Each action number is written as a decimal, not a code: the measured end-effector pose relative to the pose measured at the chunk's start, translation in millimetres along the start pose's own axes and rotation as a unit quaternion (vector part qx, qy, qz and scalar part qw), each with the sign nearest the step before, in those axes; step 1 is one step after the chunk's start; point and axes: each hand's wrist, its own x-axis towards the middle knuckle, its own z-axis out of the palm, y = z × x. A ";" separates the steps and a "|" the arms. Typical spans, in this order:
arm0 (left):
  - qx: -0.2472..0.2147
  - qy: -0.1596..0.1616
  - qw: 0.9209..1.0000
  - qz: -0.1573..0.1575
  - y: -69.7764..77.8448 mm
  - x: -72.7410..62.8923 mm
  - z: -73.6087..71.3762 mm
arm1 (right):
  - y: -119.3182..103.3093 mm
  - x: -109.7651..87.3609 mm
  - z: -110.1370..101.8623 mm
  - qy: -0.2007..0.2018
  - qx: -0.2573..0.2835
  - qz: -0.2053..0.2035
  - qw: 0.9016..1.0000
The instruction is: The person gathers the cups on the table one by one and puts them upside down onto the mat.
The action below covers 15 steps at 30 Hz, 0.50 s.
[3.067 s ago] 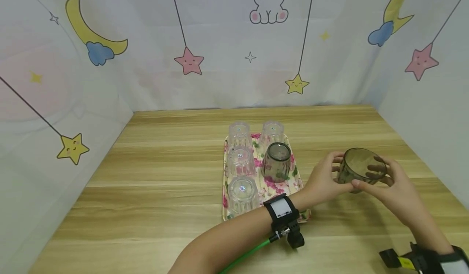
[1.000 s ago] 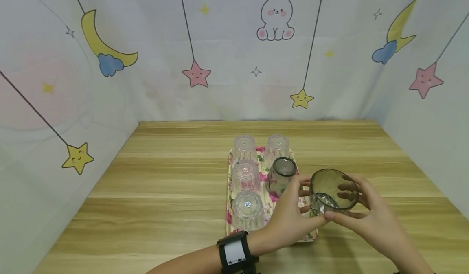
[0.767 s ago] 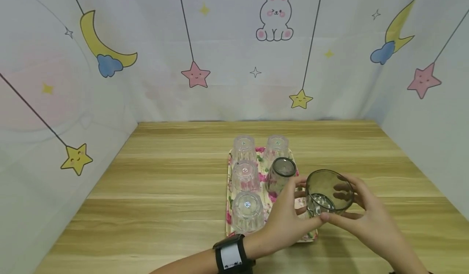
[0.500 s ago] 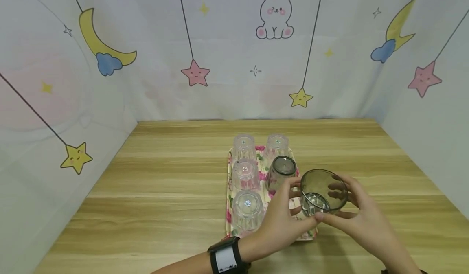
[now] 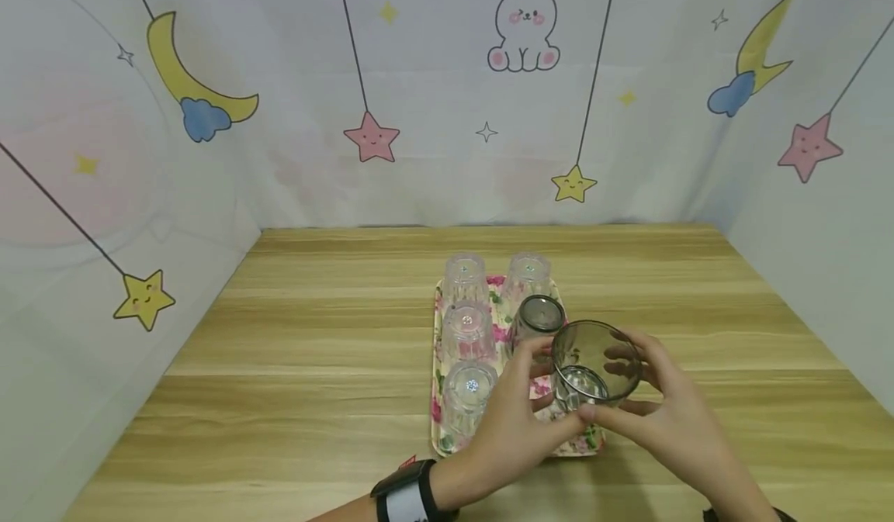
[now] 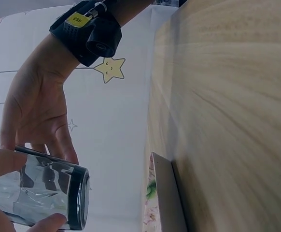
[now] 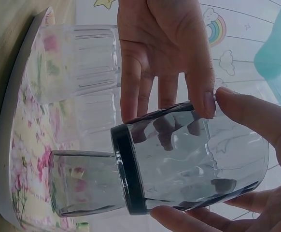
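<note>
Both hands hold up one grey-tinted drinking glass [image 5: 594,367], its mouth upward and slightly tilted, above the front right part of a floral tray [image 5: 590,440]. My left hand [image 5: 513,421] grips its left side; my right hand [image 5: 670,421] wraps the right side, thumbs meeting at the front. In the right wrist view the glass's thick dark base [image 7: 128,169] points toward the tray, apart from it. A second grey glass [image 5: 541,316] stands upside down on the tray just behind, partly hidden by my left fingers.
Clear glasses stand upside down on the tray: a left column with a front one [image 5: 469,390], a middle one [image 5: 468,332] and a back one [image 5: 464,278], plus one at back right [image 5: 529,274]. The wooden table [image 5: 314,336] meets a printed cloth wall [image 5: 433,188] behind.
Both hands have carried the grey glass leftward, from the right of the tray to above its front right part. Their grip looks the same. The glasses on the tray have stayed put.
</note>
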 end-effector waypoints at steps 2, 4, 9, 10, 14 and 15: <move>0.007 0.001 1.000 -0.003 0.5 -0.7 -2.6 | -1.7 0.8 1.7 -0.004 0.001 0.005 1.000; 0.012 0.003 1.000 -0.005 0.9 -1.3 -4.9 | -3.3 1.7 3.3 -0.005 0.004 0.006 1.000; 0.026 0.011 1.000 0.009 1.8 -1.7 -7.4 | -6.4 3.9 4.9 0.001 -0.005 0.007 1.000; 0.027 0.014 0.999 0.013 2.0 -1.8 -7.7 | -6.9 4.5 5.0 0.001 -0.007 0.006 1.000; 0.038 0.026 0.999 0.027 2.8 -2.3 -9.6 | -10.1 6.4 5.8 -0.001 -0.009 0.011 1.000; 0.040 0.028 0.998 0.028 3.0 -2.5 -10.2 | -10.7 6.9 6.1 -0.002 -0.008 0.011 1.000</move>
